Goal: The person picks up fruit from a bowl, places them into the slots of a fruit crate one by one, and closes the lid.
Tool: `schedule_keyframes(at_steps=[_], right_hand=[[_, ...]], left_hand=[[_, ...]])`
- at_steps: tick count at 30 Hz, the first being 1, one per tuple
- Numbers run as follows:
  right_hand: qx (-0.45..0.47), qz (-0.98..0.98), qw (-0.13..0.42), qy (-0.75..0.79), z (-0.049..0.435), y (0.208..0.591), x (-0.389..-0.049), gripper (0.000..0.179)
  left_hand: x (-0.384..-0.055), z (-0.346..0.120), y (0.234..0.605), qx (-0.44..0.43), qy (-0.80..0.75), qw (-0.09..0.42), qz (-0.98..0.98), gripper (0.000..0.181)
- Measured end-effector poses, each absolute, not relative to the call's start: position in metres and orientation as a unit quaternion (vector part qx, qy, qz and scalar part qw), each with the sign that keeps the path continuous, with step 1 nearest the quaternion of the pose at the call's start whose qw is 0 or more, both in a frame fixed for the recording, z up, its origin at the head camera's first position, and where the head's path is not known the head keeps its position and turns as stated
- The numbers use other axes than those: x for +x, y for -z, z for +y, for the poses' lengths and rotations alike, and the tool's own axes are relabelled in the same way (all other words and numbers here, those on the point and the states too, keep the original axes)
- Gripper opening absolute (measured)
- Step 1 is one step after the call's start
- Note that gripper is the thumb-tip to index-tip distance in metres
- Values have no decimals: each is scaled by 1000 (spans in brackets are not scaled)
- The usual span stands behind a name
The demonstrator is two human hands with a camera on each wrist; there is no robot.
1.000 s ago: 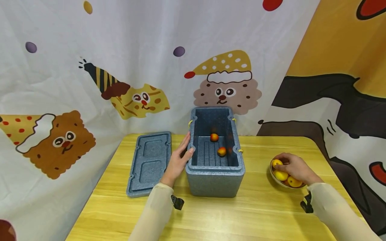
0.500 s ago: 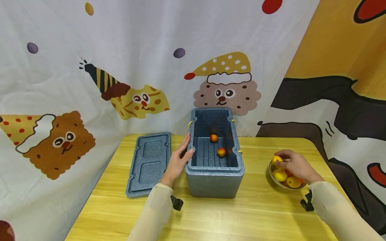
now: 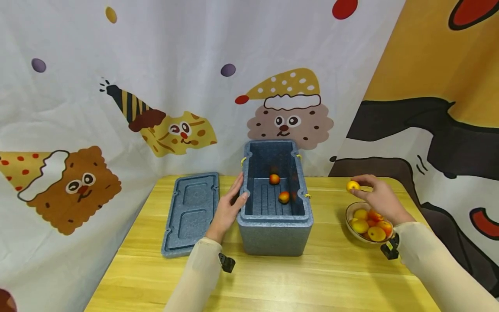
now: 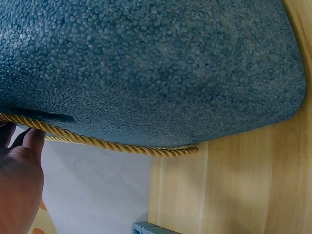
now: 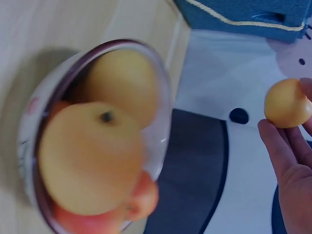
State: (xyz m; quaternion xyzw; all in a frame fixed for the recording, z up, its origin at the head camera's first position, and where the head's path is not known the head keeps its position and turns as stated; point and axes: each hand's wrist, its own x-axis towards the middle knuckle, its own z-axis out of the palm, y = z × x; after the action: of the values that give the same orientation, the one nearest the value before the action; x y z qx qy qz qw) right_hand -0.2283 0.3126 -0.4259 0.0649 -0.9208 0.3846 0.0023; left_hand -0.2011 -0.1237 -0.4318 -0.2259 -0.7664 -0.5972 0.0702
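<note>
My right hand [image 3: 383, 200] pinches a small round yellow fruit [image 3: 352, 186] between thumb and fingers, raised above the far rim of a bowl [image 3: 352, 236]. The same yellow-orange fruit [image 5: 286, 103] shows at the fingertips in the right wrist view. Several yellow and red-orange fruits [image 3: 376, 234] fill the bowl. My left hand [image 3: 225, 214] rests along the left wall of a blue-grey foam box [image 3: 274, 238], with its thumb at the rim. Two red-and-yellow fruits [image 3: 284, 197] lie on the box floor. In the left wrist view, fingers [image 4: 34, 141] touch a twisted yellow rope [image 4: 112, 145].
A blue-grey lid [image 3: 191, 216] lies flat on the wooden table [image 3: 273, 281], left of the box. Behind the table hangs a printed cloth [image 3: 187, 65] with cartoon figures. Yellow cord loops [image 3: 307, 196] stick out at the box's sides.
The right hand has lifted the yellow fruit up out of the bowl, away from the other fruits. My left hand stays against the box.
</note>
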Motion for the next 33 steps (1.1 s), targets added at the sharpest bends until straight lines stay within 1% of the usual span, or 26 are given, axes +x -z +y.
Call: schedule_keyframes(at_steps=[5, 10, 17, 22, 28, 33], right_hand=[[72, -919, 28, -386, 306, 413, -235, 51], [83, -916, 41, -390, 301, 401, -239, 48], [77, -899, 40, -430, 281, 386, -246, 52], [83, -893, 56, -438, 266, 371, -253, 49], [102, -888, 47, -446, 253, 355, -261, 48], [120, -875, 55, -465, 238, 346, -265, 47]], left_hand=[[-202, -124, 433, -229, 607, 68, -758, 54], [-203, -123, 434, -227, 611, 63, -756, 55], [-203, -125, 434, -228, 610, 66, -756, 54], [-202, -126, 432, -228, 609, 63, -757, 54], [-201, -125, 432, -229, 607, 61, -759, 55], [-202, -125, 432, -230, 608, 62, -757, 55]])
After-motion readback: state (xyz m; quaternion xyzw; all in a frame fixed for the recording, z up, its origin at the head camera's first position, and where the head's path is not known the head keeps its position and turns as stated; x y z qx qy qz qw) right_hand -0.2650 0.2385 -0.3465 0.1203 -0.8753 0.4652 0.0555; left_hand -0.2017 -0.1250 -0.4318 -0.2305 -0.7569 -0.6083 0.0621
